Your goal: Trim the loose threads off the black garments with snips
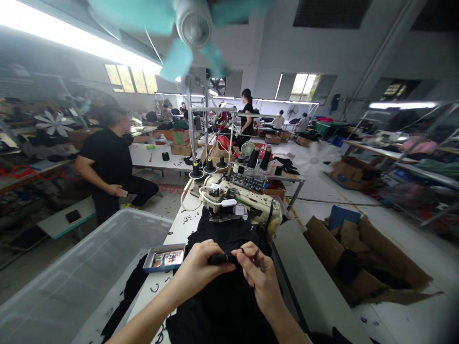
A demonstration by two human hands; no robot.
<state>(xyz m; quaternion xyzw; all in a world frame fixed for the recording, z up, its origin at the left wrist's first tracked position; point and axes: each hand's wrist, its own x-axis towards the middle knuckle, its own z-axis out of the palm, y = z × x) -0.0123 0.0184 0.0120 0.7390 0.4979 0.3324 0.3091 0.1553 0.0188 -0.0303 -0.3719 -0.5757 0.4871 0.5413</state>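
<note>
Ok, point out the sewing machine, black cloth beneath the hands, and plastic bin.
Sewing machine (253,196), head view: arm's top.
Black cloth (229,303), head view: lower middle.
Plastic bin (103,258), head view: inner wall.

The black cloth (222,310) looks soft and matt, with small wrinkles. The sewing machine (270,215) seems to be of painted metal, cream and slightly glossy. The counter (182,229) has a smooth white surface. The large bin (107,248) is of translucent plastic; the open carton (324,241) is of matt brown cardboard.
</note>
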